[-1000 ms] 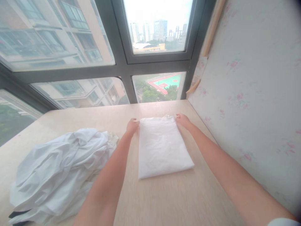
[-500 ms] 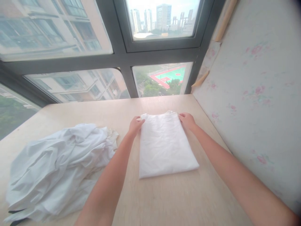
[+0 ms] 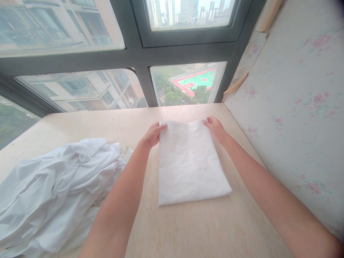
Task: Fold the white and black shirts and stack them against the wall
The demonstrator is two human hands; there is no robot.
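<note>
A white garment [image 3: 189,165], folded into a near-rectangle, lies on the pale wooden surface [image 3: 182,233] in front of me. My left hand [image 3: 153,134] pinches its far left corner, thumb on top. At the far right corner my right hand [image 3: 215,128] grips the cloth between thumb and fingers. The far edge sags slightly between both hands and looks a little raised, while the near edge rests flat. The fingers under the cloth are partly hidden.
A crumpled heap of white cloth [image 3: 61,190] spreads over the left side, beside my left forearm. Dark-framed windows [image 3: 139,57] stand behind the surface. A flowered wall [image 3: 292,118] with peeling paper runs along the right.
Both hands have closed on the garment's far corners and drawn the far edge up and away from me, smoothing the bunched part there. The view has tilted slightly downward.
</note>
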